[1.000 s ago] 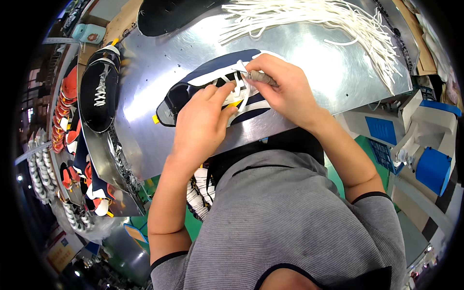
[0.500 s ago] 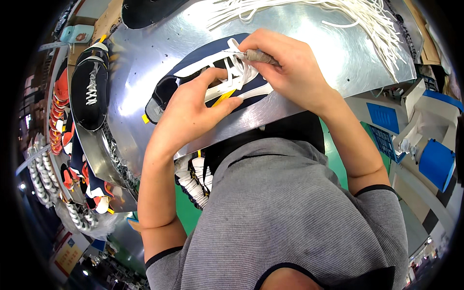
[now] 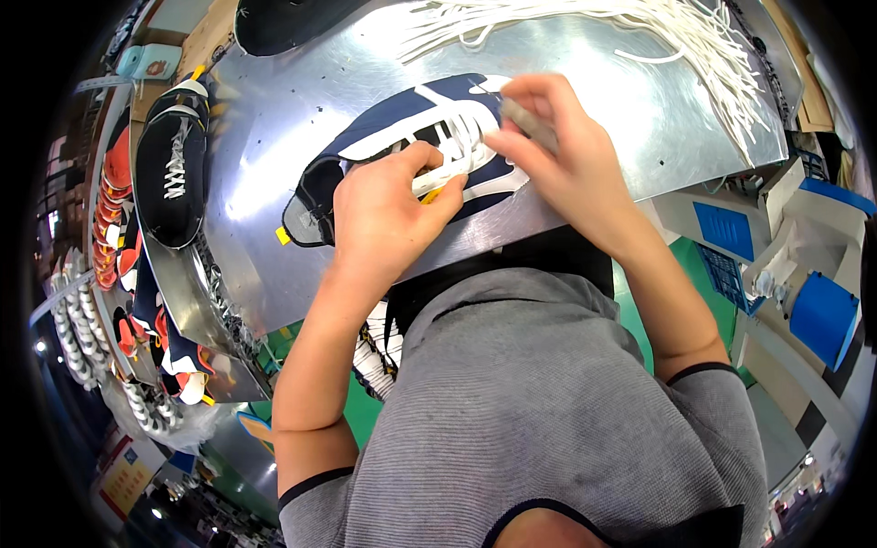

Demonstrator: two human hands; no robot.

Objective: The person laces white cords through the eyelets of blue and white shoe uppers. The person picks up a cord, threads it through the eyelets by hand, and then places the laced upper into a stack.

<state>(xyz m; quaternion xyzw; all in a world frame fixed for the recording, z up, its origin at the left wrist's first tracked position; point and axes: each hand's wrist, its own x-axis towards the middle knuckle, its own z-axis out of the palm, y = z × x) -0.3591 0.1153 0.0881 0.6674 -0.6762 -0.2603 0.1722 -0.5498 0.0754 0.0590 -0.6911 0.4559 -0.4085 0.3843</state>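
Note:
A navy and white shoe upper (image 3: 370, 139) lies on its side on the metal tabletop, its dark heel opening toward the left with a small yellow tab. White laces (image 3: 466, 137) run loosely through its eyelets. My left hand (image 3: 388, 205) grips the near side of the upper by the lacing, fingers inside and thumb outside. Just off the toe end, my right hand (image 3: 575, 151) is closed round the wrapped handle of an awl-like tool (image 3: 530, 125). Its thin metal shaft points to the upper left; motion blurs this hand, and the tip's shape is unclear.
A pile of white laces (image 3: 639, 16) spreads over the table's far right. A black laced shoe upper (image 3: 174, 173) lies at the left edge, and another dark piece (image 3: 288, 23) at the far edge. Red and navy shoe parts (image 3: 119, 173) hang farther left. Blue and white equipment (image 3: 822, 310) stands at right.
My right hand and the tool have drawn right, away from the lacing. The lace loop that stood up by the tool now lies lower. My left hand and the upper have shifted slightly right.

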